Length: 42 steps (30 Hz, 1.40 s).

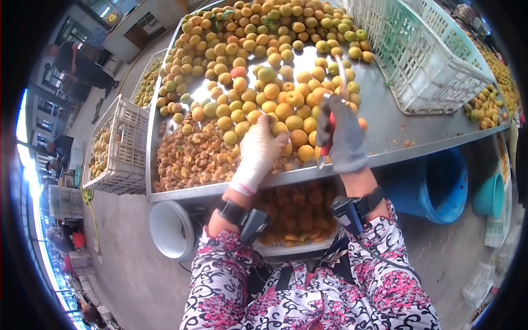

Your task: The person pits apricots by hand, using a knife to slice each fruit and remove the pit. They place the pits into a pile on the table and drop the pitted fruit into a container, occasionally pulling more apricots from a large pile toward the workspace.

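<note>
My left hand, in a white glove, reaches into the pile of yellow-orange apricots. Its thumb and forefinger close round one apricot at the near side of the heap. In a grey glove, my right hand grips a red-handled knife, whose slim curved blade points away from me. Part of the handle shows below the fingers. Left of my left hand, a heap of split apricot pieces covers the near left corner of the metal table.
A white plastic crate stands on the table's right side. Beneath the edge are a container of apricot halves, a white bucket and a blue barrel. Another crate of fruit is at left. A person stands farther back.
</note>
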Available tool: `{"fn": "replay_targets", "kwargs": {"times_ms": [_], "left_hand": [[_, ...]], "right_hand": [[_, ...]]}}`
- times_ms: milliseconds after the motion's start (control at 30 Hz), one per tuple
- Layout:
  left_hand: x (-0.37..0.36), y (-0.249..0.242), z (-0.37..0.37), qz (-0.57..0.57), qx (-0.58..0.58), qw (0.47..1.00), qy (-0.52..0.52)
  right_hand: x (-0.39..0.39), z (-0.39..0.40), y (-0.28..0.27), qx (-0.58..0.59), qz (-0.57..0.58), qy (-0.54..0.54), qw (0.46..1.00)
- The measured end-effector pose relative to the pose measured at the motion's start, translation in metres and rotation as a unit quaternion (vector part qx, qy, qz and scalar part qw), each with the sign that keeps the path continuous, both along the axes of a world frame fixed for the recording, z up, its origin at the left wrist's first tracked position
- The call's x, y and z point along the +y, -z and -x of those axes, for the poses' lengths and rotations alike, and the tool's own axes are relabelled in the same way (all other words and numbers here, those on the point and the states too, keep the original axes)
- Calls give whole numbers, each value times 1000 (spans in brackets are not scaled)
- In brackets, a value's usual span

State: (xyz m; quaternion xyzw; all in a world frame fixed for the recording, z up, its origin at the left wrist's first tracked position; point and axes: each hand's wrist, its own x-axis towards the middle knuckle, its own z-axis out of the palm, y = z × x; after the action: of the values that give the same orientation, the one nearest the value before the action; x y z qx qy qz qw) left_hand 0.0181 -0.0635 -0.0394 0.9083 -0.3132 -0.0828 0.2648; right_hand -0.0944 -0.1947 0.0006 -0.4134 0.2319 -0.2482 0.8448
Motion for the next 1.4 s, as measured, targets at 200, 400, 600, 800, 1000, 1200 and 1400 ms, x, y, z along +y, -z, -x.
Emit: {"fn": "replay_targets", "kwargs": {"times_ms": [200, 400, 600, 800, 1000, 1200, 1400], "left_hand": [[14, -22, -1, 429, 325, 839, 80], [36, -57, 1, 479, 464, 740, 88], [50, -71, 3, 455, 435, 766, 129], [62, -69, -12, 458, 463, 752, 100], [65, -67, -6, 380, 447, 804, 96], [66, -64, -4, 351, 436, 824, 85], [72, -53, -4, 349, 422, 830, 112]], "right_hand": [[28, -22, 8, 117, 62, -83, 988], [37, -21, -1, 3, 3, -137, 991], [48, -20, -8, -43, 64, -156, 985], [52, -19, -14, -10, 181, -141, 973], [52, -21, -11, -21, 239, -180, 954], [53, -23, -15, 53, 362, -160, 917], [54, -27, -9, 150, 429, -162, 876]]}}
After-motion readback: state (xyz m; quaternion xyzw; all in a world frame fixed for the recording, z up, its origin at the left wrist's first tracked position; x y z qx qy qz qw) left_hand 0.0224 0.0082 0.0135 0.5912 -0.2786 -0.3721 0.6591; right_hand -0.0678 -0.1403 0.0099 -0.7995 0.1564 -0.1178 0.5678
